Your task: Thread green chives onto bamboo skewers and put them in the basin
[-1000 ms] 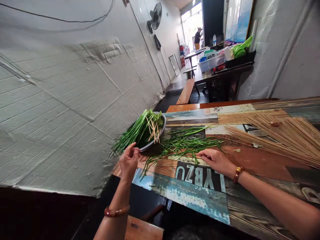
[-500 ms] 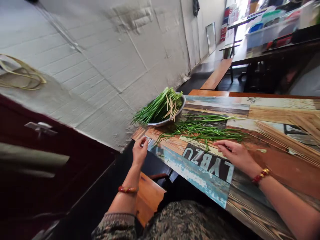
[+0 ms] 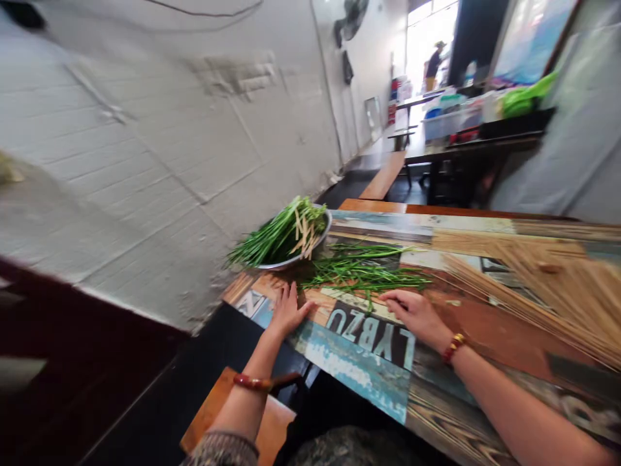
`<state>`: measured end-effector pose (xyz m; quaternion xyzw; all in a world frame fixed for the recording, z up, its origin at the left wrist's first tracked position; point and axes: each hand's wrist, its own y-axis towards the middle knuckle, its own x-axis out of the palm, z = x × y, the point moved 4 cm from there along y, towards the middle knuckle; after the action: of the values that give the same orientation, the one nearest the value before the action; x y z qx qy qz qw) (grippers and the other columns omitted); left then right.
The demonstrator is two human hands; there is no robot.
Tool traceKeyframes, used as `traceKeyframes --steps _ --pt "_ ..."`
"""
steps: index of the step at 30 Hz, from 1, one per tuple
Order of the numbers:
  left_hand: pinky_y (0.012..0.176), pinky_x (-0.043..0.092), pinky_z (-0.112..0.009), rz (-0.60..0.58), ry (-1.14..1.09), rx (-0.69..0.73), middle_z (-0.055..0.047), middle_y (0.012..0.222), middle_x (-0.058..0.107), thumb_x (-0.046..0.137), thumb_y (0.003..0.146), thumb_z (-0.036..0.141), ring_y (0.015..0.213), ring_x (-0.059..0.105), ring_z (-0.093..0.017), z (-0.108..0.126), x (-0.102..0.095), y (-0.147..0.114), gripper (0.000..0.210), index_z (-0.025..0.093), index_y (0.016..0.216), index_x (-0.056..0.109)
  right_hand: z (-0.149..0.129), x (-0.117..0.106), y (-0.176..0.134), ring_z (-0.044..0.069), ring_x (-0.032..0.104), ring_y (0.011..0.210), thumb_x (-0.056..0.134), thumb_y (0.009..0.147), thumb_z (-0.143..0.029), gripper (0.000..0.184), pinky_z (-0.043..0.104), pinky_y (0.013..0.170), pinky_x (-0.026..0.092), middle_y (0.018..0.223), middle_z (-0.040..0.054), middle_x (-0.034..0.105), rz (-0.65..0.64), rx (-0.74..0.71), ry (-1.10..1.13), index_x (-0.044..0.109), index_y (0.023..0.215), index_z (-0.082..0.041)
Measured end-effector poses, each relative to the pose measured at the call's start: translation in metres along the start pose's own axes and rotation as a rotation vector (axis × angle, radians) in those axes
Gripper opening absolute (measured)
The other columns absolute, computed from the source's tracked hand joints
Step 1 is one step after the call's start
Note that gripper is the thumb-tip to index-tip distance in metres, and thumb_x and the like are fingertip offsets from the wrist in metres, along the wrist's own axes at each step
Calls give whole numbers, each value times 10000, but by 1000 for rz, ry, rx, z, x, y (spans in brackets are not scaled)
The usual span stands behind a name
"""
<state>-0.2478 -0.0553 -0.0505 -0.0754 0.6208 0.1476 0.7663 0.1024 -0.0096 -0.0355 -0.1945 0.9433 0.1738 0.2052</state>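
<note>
Left hand [image 3: 287, 315] spread low over desk [image 3: 466, 327], near loose green stalks [image 3: 366, 273]. Right hand [image 3: 412, 316] curled just beside them; can't tell if pinching anything. Stalks lie on desk between bowl [image 3: 328, 226] and thin sticks [image 3: 538, 298].

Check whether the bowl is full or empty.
Full: green stalks heap above the rim of the bowl and hang over one edge, with pale sticks on top. The bottom is hidden.

Probably a small eatery: patchwork-topped table [image 3: 490, 327], wooden bench [image 3: 385, 176], wall fan [image 3: 354, 18], bright doorway [image 3: 420, 42] at the far end.
</note>
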Motion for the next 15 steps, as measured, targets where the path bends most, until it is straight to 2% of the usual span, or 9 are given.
traceKeyframes --steps 4,6,9,12,15 --pt "1106 255 -496 -18 -1 228 -279 1451 358 532 783 551 1384 297 -371 65 25 30 816 37 1391 354 1 -2 6 161 650 679 463 893 -289 264 267 626 503 795 46 716 48 11 0 707 920 -195" --pt "1097 298 -463 -44 -42 317 -255 1425 413 537 789 475 1359 359 -337 95 31 50 739 49 1372 382 3 -2 7 157 652 679 462 903 -265 260 262 621 503 788 47 716 75 9 -17 710 925 -189" --pt "1124 281 -422 -65 -83 382 -227 1452 391 519 799 369 1382 332 -292 127 31 80 677 60 1382 369 5 -4 7 145 661 733 478 907 -254 242 255 669 509 889 41 724 107 33 -54 713 939 -203" --pt "1136 261 -445 -58 -108 406 -252 1450 375 537 781 337 1382 326 -314 139 22 97 708 28 1388 344 4 -10 10 138 668 846 500 903 -218 217 244 774 501 922 30 729 141 32 -113 713 945 -205" --pt "1120 301 -454 35 -81 428 -242 1442 390 563 766 347 1379 329 -332 130 4 93 697 48 1369 380 -1 -24 15 135 659 924 525 892 -191 193 242 846 477 968 20 732 172 20 -185 712 930 -220"
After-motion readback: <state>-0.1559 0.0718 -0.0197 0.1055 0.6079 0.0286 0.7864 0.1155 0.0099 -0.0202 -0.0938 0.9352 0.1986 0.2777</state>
